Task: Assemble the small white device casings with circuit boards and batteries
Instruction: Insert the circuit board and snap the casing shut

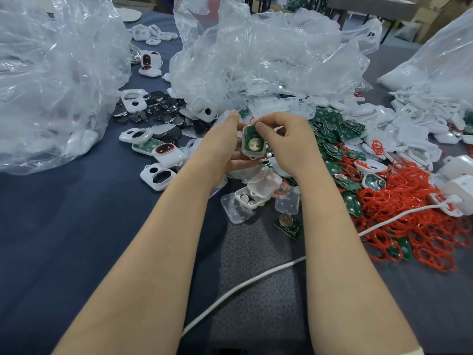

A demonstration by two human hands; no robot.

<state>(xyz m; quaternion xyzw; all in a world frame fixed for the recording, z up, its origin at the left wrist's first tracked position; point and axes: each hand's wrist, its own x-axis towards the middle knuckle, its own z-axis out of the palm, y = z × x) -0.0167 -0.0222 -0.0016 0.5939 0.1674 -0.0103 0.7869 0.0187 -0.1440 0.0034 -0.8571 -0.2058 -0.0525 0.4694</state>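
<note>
Partly hidden behind gripping fingers of left hand and right hand, the casing shows its battery.

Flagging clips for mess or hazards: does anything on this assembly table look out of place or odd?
A white cable trails across the work area beneath the right forearm and into the red rings, where it could snag. One green circuit board lies alone, apart from its pile. The held casing looks sound.
</note>
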